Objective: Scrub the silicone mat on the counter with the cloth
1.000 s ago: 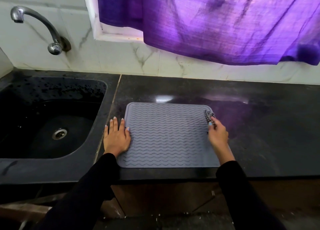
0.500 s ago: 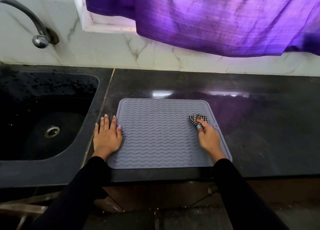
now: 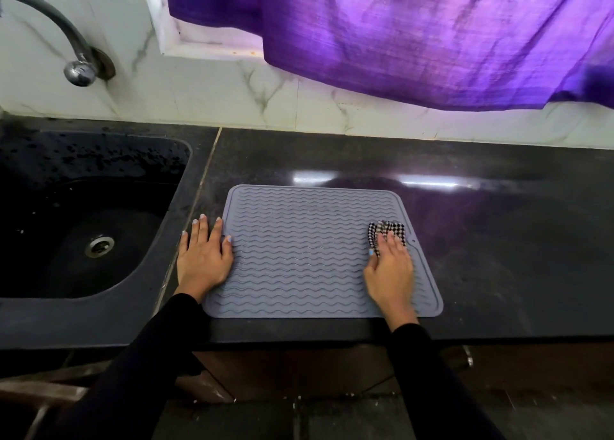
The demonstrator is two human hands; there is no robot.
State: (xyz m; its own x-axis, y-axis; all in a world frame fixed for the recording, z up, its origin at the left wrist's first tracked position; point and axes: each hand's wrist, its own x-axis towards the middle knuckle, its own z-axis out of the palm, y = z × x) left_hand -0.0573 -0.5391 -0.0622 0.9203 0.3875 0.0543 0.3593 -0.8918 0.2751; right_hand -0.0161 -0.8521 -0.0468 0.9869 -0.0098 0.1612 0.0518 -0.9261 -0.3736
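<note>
A grey silicone mat with wavy ridges lies flat on the black counter, close to its front edge. My left hand rests flat on the mat's left edge, fingers straight, partly on the counter. My right hand lies on the right part of the mat and holds a small black-and-white checked cloth against the mat. The cloth is bunched and sticks out beyond my fingertips; part of it is hidden under my fingers.
A black sink with a metal drain sits left of the mat, with a steel tap on the marble wall above it. A purple curtain hangs over the back of the counter. Bare counter lies right of the mat.
My right hand with the cloth has moved from the mat's far right corner inward and a little toward me. The left hand has stayed on the mat's left edge.
</note>
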